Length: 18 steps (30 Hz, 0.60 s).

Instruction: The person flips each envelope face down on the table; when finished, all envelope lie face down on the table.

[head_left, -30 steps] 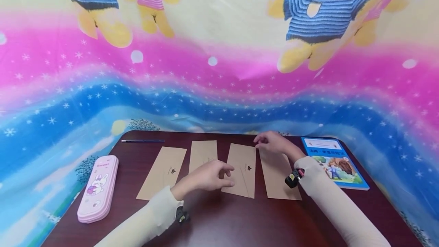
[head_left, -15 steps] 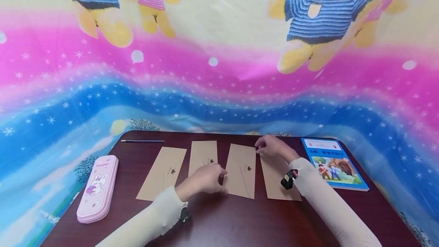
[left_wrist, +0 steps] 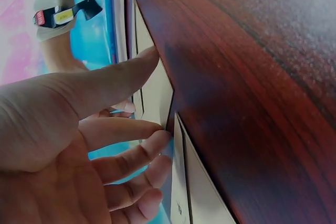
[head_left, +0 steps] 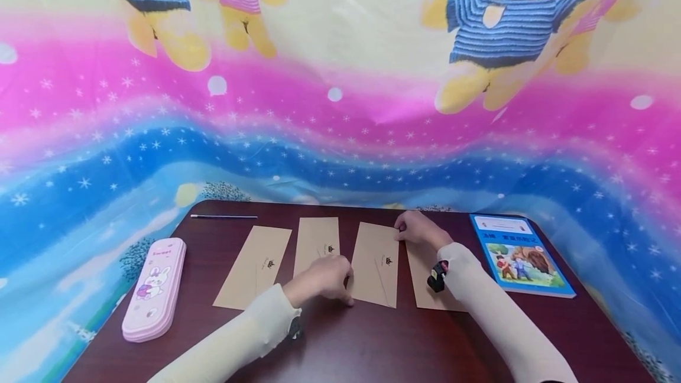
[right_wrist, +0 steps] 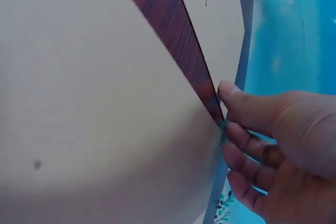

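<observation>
Four tan paper envelopes lie in a row on the dark red-brown table. Both hands are at the third envelope (head_left: 375, 265) from the left, which has a small crown print and a slanting flap line. My left hand (head_left: 321, 279) holds its near left corner, thumb (left_wrist: 126, 80) at the near edge and forefinger (left_wrist: 123, 129) at the left side. My right hand (head_left: 422, 230) pinches its far right corner between thumb (right_wrist: 244, 100) and forefinger (right_wrist: 244, 136). The fourth envelope (head_left: 422, 282) is partly covered by the right sleeve. The second envelope (head_left: 317, 235) is partly behind the left hand.
The leftmost envelope (head_left: 252, 268) lies slanted. A pink pencil case (head_left: 154, 291) with a rabbit stands at the left edge. A thin pencil (head_left: 223, 216) lies at the back left, and a blue-covered book (head_left: 524, 256) at the right. A printed cloth (head_left: 340, 135) hangs behind the table.
My left hand has lowered to the third envelope's near left corner, its thumb and forefinger drawn in. My right hand has settled on the far right corner. The envelopes have hardly moved.
</observation>
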Available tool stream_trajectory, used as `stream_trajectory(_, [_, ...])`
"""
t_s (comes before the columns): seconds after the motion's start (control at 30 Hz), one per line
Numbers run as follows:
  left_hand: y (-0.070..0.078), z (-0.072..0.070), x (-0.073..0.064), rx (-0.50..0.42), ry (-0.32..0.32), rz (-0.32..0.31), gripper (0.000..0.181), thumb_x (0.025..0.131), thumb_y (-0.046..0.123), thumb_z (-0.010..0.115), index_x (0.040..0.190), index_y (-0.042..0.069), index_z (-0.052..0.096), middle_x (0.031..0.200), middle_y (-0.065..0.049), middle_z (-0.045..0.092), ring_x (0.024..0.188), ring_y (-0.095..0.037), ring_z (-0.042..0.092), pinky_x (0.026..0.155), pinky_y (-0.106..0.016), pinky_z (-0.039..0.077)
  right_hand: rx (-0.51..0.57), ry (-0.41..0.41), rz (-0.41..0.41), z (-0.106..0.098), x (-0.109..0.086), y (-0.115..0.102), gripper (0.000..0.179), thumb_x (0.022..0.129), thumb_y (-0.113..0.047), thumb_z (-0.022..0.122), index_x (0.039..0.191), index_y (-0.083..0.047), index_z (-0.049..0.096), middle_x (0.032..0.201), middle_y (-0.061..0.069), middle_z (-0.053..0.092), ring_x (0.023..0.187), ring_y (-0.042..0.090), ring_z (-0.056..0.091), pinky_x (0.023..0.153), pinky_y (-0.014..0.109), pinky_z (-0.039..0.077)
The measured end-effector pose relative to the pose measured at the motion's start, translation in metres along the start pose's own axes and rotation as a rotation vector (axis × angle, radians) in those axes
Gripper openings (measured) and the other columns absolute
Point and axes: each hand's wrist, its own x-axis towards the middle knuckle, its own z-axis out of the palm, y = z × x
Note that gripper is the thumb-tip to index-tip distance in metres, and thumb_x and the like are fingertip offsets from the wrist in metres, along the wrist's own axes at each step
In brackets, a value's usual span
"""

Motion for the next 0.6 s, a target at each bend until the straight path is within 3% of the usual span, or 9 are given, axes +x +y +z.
stream_trajectory(0.13, [0.001,0.006,0.004,0.017,0.038,0.016,0.032,0.072,0.036,0.093,0.062,0.022,0.066,0.063,0.012,0.057,0.062,-0.008,0.049,0.056,-0.027,0.042,0.003,-0.024,0.043,-0.003,0.002,-0.007,0.026,0.092,-0.015,0.077,0.112,0.002,0.074,0.108,0.018,0.073,0.084,0.020,0.065,0.080,0.039,0.056])
stream_trajectory(0.27, [0.003,0.011,0.009,0.063,0.085,0.031,0.023,0.072,0.028,0.091,0.063,0.023,0.070,0.065,0.013,0.061,0.060,-0.004,0.048,0.054,-0.025,0.043,-0.018,-0.045,0.081,-0.007,0.004,-0.013,0.023,0.090,-0.014,0.079,0.107,0.002,0.075,0.108,0.017,0.074,0.084,0.019,0.066,0.080,0.039,0.057])
stream_trajectory(0.37, [0.005,0.012,0.010,0.101,0.111,0.034,0.019,0.071,0.026,0.090,0.064,0.024,0.072,0.068,0.011,0.065,0.061,-0.003,0.051,0.057,-0.026,0.046,-0.016,-0.069,0.121,-0.010,0.006,-0.016,0.018,0.090,-0.014,0.079,0.099,0.000,0.075,0.096,0.011,0.073,0.079,0.018,0.062,0.076,0.037,0.055])
stream_trajectory(0.5, [0.006,0.011,0.010,0.113,0.123,0.032,0.020,0.072,0.025,0.090,0.064,0.022,0.072,0.067,0.010,0.066,0.060,-0.005,0.051,0.057,-0.026,0.046,-0.006,-0.109,0.158,-0.012,0.011,-0.017,0.014,0.091,-0.015,0.079,0.083,-0.005,0.071,0.069,-0.002,0.055,0.064,0.012,0.045,0.066,0.030,0.044])
stream_trajectory(0.6, [0.007,0.011,0.008,0.096,0.119,0.023,0.019,0.073,0.023,0.090,0.064,0.022,0.073,0.066,0.010,0.067,0.058,-0.006,0.049,0.054,-0.025,0.044,-0.009,-0.142,0.163,-0.013,0.015,-0.017,0.035,0.091,-0.016,0.078,0.065,-0.012,0.056,0.059,-0.006,0.033,0.057,0.010,0.028,0.059,0.028,0.032])
